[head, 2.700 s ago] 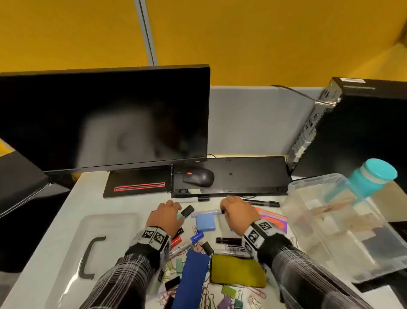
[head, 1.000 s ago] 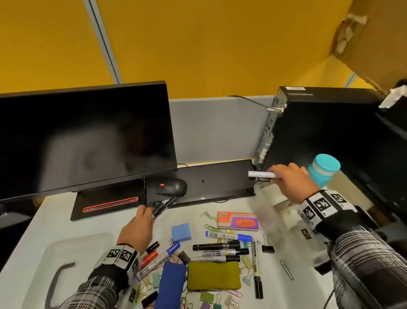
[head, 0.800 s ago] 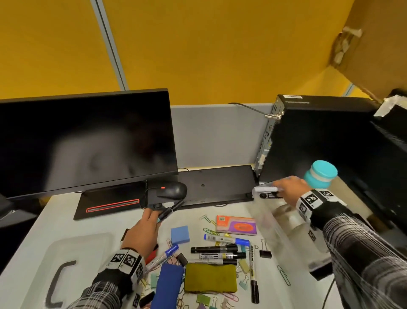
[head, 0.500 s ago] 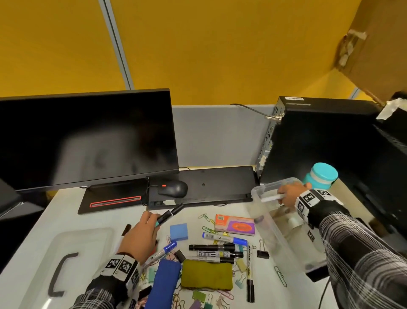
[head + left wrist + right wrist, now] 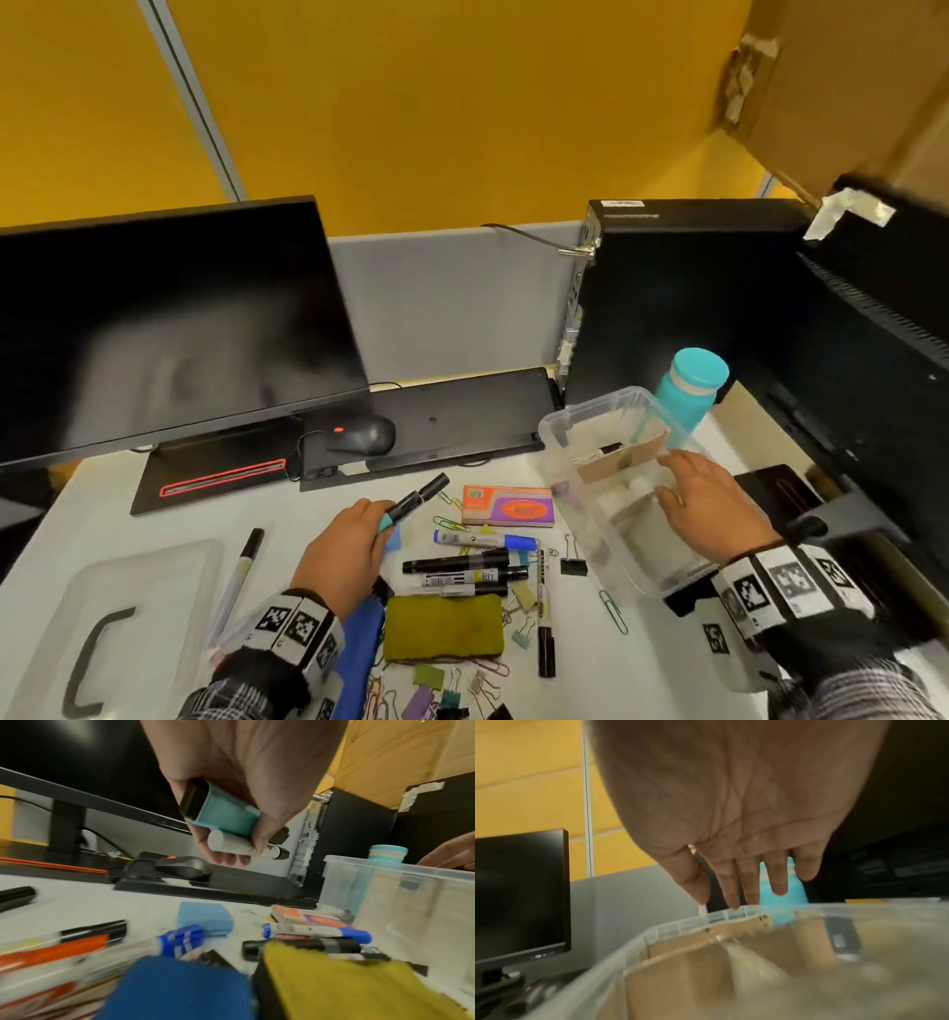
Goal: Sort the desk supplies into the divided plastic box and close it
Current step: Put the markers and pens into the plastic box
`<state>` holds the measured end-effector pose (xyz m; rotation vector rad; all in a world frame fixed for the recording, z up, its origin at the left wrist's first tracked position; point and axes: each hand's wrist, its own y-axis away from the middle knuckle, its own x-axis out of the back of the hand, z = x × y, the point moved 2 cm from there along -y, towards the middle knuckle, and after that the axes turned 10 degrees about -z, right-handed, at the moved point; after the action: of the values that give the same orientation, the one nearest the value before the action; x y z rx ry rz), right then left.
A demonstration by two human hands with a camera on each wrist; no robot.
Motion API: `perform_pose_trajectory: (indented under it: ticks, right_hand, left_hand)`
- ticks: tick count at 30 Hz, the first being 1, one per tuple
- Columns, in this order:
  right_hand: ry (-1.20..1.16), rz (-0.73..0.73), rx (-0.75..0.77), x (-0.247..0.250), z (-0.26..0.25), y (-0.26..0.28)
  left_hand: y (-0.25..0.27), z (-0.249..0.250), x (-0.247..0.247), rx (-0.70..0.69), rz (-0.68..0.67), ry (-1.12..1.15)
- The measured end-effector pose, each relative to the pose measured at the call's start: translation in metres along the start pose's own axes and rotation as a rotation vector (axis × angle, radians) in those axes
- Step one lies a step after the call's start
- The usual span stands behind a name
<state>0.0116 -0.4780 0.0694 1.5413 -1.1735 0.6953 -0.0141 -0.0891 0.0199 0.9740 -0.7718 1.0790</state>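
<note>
Markers going into box
L hand (image 5: 354, 545) grips two markers (image 5: 231, 825); R hand (image 5: 714, 506) spread, empty, over box (image 5: 554, 426). Risk: loose double grip drops one short of box.

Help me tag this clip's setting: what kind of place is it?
Most likely an office cubicle desk: a monitor, a mouse and a desktop computer tower stand against a grey partition below yellow wall panels.
</note>
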Motion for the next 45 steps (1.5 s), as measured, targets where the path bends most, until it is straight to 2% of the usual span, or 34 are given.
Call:
perform_pose_trajectory:
  ticks: [5,10,15,18,20,25,29,31,35,39,42,45]
  right_hand:
    - [0.011,0.137,-0.182,-0.023,0.011,-0.003]
    - [0.036,0.241,-0.192,-0.035,0.017,-0.008]
    - [0.02,0.247,-0.179,-0.035,0.016,-0.005]
    - [0.028,0.236,-0.185,-0.033,0.014,-0.004]
    - [0.029,0.239,-0.19,-0.032,0.014,-0.004]
    - [0.031,0.231,-0.19,-0.031,0.013,-0.004]
    - [0.037,0.233,-0.186,-0.033,0.016,-0.005]
    - [0.039,0.24,-0.183,-0.033,0.018,-0.006]
    - [0.037,0.271,-0.174,-0.036,0.02,-0.009]
    - [0.032,0.244,-0.167,-0.036,0.02,-0.008]
    - [0.034,0.27,-0.138,-0.033,0.011,-0.002]
    - [0.045,0.436,0.087,-0.03,-0.022,0.02]
  left_hand:
    - [-0.025,0.075,0.014,-0.127,0.052,-0.04]
    - [-0.062,0.157,0.02,-0.23,0.058,-0.148]
    - [-0.094,0.204,0.002,-0.321,-0.033,-0.333]
    - [-0.113,0.229,-0.004,-0.318,-0.066,-0.443]
    - [-0.127,0.244,-0.005,-0.281,-0.135,-0.472]
    - [-0.15,0.258,-0.01,-0.243,-0.249,-0.355]
    - [-0.153,0.257,-0.018,-0.286,-0.414,-0.191]
    - [-0.148,0.253,-0.018,-0.303,-0.427,-0.154]
    - [-0.119,0.231,-0.004,-0.404,-0.291,-0.033]
    - [-0.082,0.178,0.006,-0.455,-0.09,0.062]
    - [-0.056,0.12,0.008,-0.359,-0.015,0.082]
    - [-0.03,0.05,0.003,-0.212,0.054,0.088]
